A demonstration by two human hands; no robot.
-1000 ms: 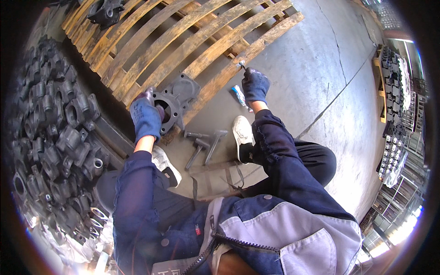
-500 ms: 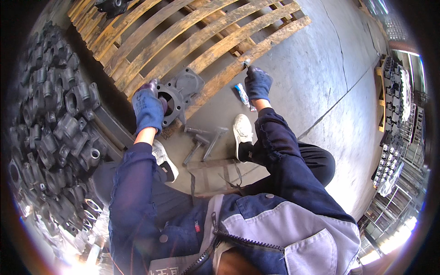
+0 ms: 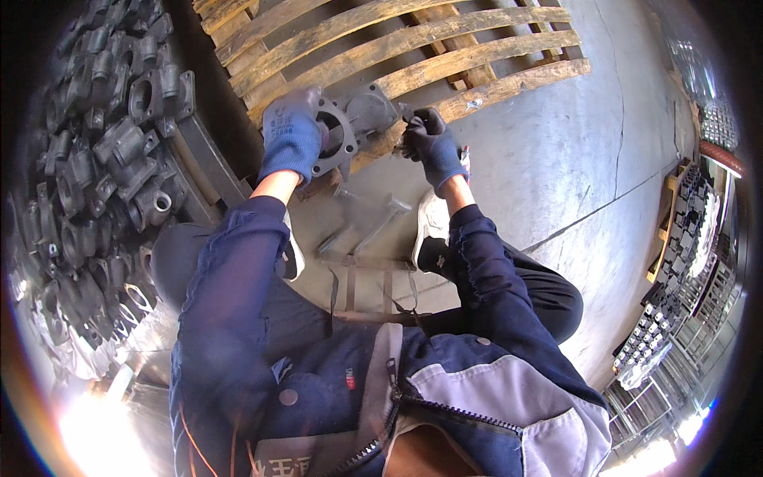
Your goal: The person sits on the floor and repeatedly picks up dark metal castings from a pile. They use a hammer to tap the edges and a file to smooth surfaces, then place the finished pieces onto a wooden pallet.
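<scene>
A dark grey metal casting (image 3: 367,113) with a round flange and bolt holes rests at the near edge of a wooden pallet (image 3: 509,86). My left hand (image 3: 292,131), in a blue knitted glove with a dark palm, grips the flange's left rim, its fingers partly hidden. Just right of the casting is my right hand (image 3: 431,145), gloved alike, with fingers curled around something dark that I cannot make out. A small whitish-blue crumpled bit (image 3: 474,104) lies on the pallet's edge board. Behind my right wrist, a tube (image 3: 466,159) shows only in part.
Metal T-shaped tools (image 3: 385,221) lie on the floor between my shoes (image 3: 431,225). Many dark castings (image 3: 119,151) are heaped on the left beside a metal beam (image 3: 208,159). At the far right stand stacked parts on a pallet (image 3: 666,230).
My right hand has moved left from the crumpled bit on the board to beside the casting. My left hand stays on the flange. The whole view has shifted.
</scene>
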